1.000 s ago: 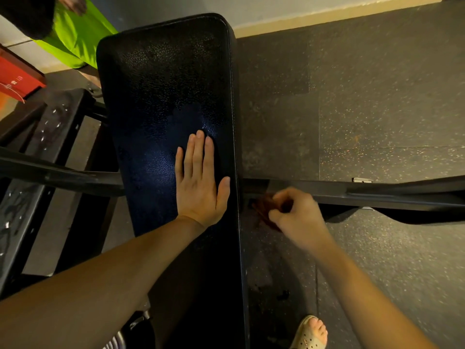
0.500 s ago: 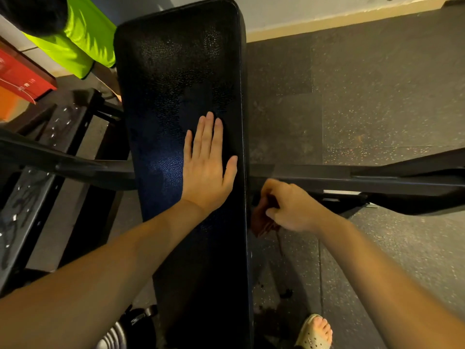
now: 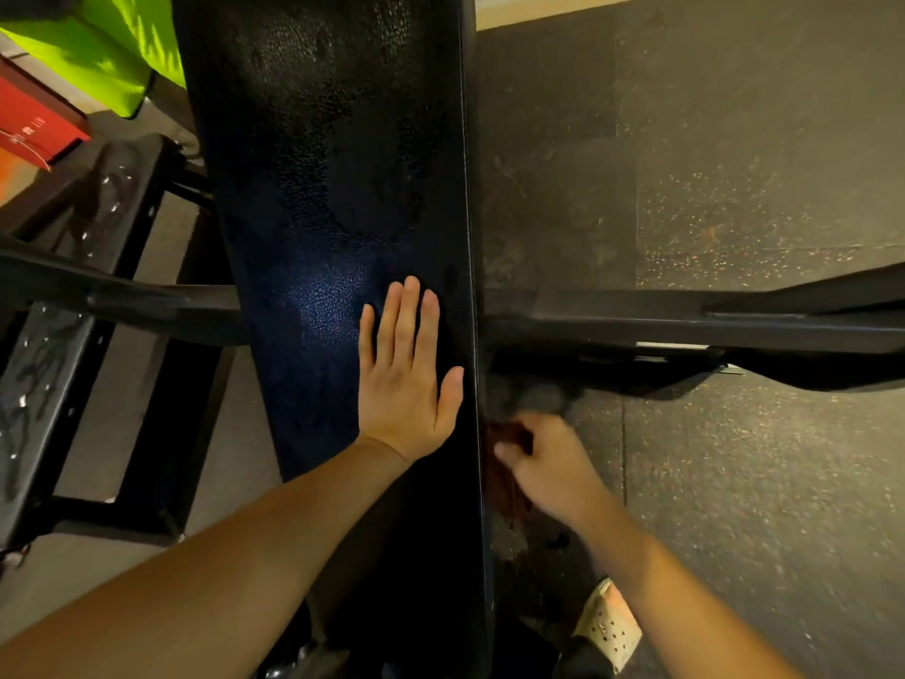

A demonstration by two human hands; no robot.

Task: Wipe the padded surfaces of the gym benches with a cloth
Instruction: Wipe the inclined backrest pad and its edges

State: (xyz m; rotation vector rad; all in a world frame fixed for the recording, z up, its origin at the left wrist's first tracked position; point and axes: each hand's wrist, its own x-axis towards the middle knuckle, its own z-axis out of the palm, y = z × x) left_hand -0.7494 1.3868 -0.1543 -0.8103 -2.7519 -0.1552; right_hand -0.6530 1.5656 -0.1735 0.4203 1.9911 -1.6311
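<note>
The black pad (image 3: 323, 188) runs lengthwise up the middle of the view, its pebbled cover catching a bluish sheen near the centre. The left hand (image 3: 406, 384) lies flat on the pad near its right edge, palm down. Its fingers (image 3: 409, 325) are straight and close together, released and grasping nothing, and the thumb is spread toward the pad's edge.

The right hand (image 3: 548, 463) is just beside that edge, below the level of the pad top. Its fingers are curled and clenched on a dark reddish-brown cloth (image 3: 507, 497). The cloth is bunched in the grip, pressed up against the side of the pad, and hangs a little below the hand. The hand is slightly blurred.

A black metal bar (image 3: 685, 325) crosses under the pad from left to right, passing just beyond the right hand. More black frame (image 3: 63, 286), scuffed with pale marks, stands to the left of the pad.

The floor (image 3: 734, 139) is dark speckled rubber matting with seams showing. A foot in a pale perforated sandal (image 3: 607, 624) stands on it at the lower right, near the pad's side. At the upper left are a bright green fabric (image 3: 112, 46) and, beside it, a red box (image 3: 34, 120).
</note>
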